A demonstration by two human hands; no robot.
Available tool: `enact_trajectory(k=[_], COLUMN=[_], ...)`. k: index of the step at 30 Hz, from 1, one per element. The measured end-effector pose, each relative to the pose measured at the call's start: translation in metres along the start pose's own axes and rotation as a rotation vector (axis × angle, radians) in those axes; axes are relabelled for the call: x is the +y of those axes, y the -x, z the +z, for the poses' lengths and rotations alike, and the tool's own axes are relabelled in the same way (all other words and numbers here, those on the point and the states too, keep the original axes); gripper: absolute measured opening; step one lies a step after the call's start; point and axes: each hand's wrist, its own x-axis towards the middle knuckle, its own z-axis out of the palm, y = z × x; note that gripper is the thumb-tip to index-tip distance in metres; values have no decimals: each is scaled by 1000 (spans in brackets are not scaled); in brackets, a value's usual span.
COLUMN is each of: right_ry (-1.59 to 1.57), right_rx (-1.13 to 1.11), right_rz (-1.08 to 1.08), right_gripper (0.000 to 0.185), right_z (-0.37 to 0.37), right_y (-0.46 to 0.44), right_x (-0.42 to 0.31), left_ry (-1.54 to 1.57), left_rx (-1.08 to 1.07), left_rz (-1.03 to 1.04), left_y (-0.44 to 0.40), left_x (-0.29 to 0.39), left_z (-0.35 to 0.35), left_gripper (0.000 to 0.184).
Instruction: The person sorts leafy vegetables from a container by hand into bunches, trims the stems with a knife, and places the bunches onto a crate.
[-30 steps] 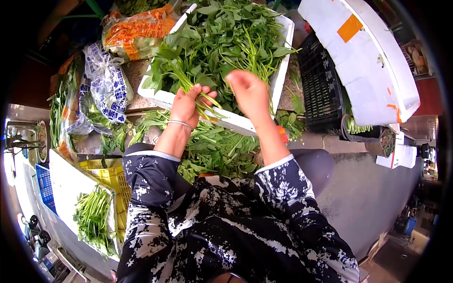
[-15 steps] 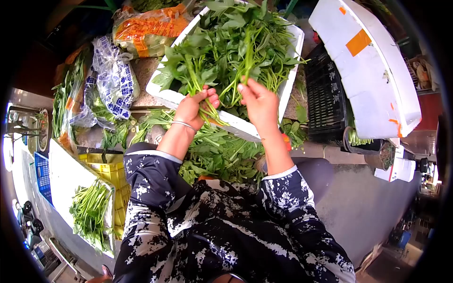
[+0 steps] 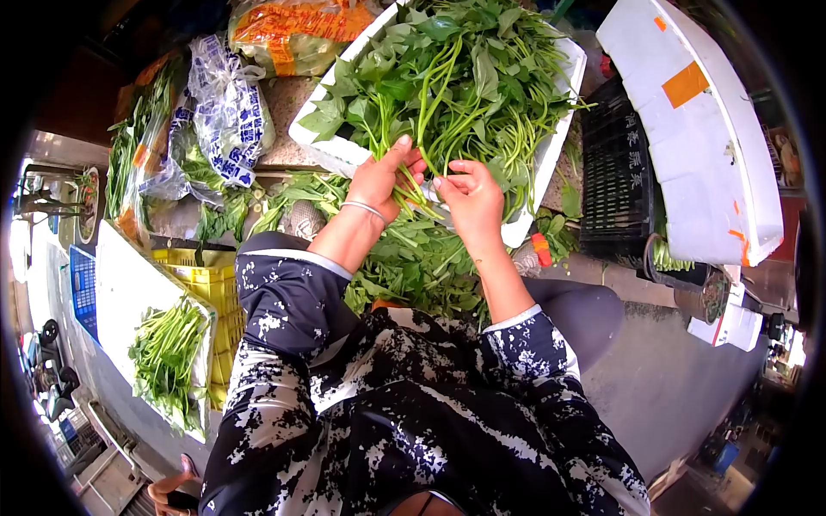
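Observation:
My left hand (image 3: 384, 182), with a bracelet at the wrist, is closed round a small bunch of green stems (image 3: 409, 196) at the front edge of a white foam box (image 3: 338, 154). Leafy greens (image 3: 482, 77) fill that box. Close on its right, the thumb and fingertips of my right hand (image 3: 471, 199) pinch the lower end of a stem. The leafy tops of the held stems lie over the greens in the box. Loose leaves (image 3: 422, 267) are heaped below the box, between my legs.
At the left are plastic bags of vegetables (image 3: 228, 116), a yellow crate (image 3: 225, 322) and a white foam lid (image 3: 129, 275) bearing greens. A black crate (image 3: 613, 172) and another foam box (image 3: 688, 129) stand at the right. Part of another person (image 3: 172, 490) shows at lower left.
My right hand, raised and blurred a second ago, has come down beside my left hand. The view has shifted, so the boxes appear further right and higher.

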Motion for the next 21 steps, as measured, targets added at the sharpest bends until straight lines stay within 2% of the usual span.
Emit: enact_trajectory(k=[3,6,8,9,12,16,18,21], right_ry=[-149,-117,-210,-242,-688,-789,-986,-1142], right_rx=[-51,-58,59,66,50,-41,-94,-180], right_rz=[162,188,46,58,-55,-198,-127,161], right_gripper=[31,25,25,25,25,25,24,23], right_z=[-2,-18,-29,-38,-53,-49,-38,-23], right_y=[-2,-4,-3,-2,-4,4,4,2], right_x=[1,-15,-39,-58,-89,-96,-90,-72], left_ry=[24,108,142,169,210,257,219,205], left_rx=[-12,-30,-43,-61,-96,-99,-102,-149], left_rz=[-28,-66,-63,-65,-73,-101,-107,-85], left_y=[-3,-2,-1,1,-1,1,1,2], left_x=[0,3,4,4,4,4,4,4], left_z=[-4,-6,-6,-6,-6,-6,-7,-9], left_gripper=[15,17,18,19,21,23,23,20])
